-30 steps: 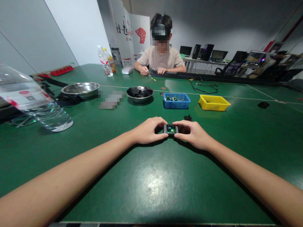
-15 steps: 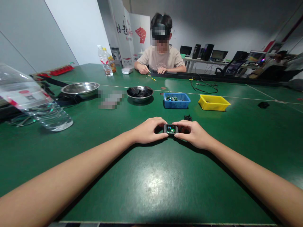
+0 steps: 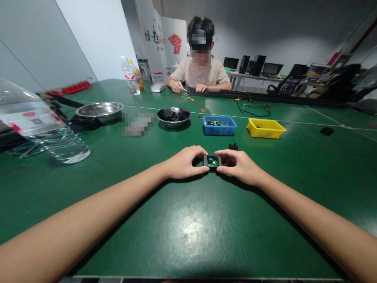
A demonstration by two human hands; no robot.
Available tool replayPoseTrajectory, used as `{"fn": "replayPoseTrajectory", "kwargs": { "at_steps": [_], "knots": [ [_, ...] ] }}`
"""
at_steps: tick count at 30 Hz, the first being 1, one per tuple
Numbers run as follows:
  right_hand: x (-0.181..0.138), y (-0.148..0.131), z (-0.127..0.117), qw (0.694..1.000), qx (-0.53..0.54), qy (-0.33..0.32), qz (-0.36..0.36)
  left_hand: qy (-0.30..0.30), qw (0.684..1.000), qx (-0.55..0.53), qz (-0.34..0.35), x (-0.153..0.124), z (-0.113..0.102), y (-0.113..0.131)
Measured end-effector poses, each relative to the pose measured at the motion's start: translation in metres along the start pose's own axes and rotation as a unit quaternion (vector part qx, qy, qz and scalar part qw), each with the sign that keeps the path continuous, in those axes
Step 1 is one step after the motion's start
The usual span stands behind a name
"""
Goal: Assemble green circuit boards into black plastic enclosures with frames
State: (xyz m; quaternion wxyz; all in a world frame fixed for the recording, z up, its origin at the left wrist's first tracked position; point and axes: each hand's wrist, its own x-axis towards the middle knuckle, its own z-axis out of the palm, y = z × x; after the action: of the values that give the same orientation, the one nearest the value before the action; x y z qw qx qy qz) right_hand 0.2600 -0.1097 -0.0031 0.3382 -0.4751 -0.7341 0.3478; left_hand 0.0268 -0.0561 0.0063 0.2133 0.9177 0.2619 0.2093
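A small black open case with a green circuit board inside [image 3: 212, 161] rests on the green table [image 3: 188, 232] between my hands. My left hand [image 3: 184, 162] grips its left side with curled fingers. My right hand [image 3: 240, 166] pinches its right side, thumb and fingers closed on the case. A small black part [image 3: 233, 147] lies just beyond my right hand.
A blue bin [image 3: 219, 125] with green boards, a yellow bin [image 3: 265, 128] and a steel bowl of black parts [image 3: 173, 115] stand behind. A second steel bowl [image 3: 99, 110] and a water bottle [image 3: 44, 125] are at the left. Another person [image 3: 200, 67] works across the table.
My hands and the case stay almost still. The person opposite has shifted their hands slightly.
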Motion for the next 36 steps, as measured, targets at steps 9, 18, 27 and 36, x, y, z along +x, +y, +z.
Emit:
{"fn": "replayPoseTrajectory", "kwargs": {
  "at_steps": [9,18,27,36],
  "knots": [
    [-0.0003,-0.0003,0.0003,1.0,-0.003,0.002,-0.017,0.004,1.0,-0.021,-0.01,-0.0007,0.0002,0.0006],
    [0.0003,-0.0026,-0.0015,1.0,-0.006,-0.016,-0.015,-0.01,0.999,-0.046,-0.012,-0.0003,0.0001,-0.0018],
    [0.0021,0.0007,-0.0026,0.999,0.019,-0.028,-0.029,-0.014,0.998,-0.064,-0.023,0.001,-0.001,0.0],
    [0.0012,0.0019,-0.0005,0.999,0.033,-0.013,-0.021,-0.003,0.998,-0.055,-0.032,0.0007,-0.0009,0.0019]
  ]
}}
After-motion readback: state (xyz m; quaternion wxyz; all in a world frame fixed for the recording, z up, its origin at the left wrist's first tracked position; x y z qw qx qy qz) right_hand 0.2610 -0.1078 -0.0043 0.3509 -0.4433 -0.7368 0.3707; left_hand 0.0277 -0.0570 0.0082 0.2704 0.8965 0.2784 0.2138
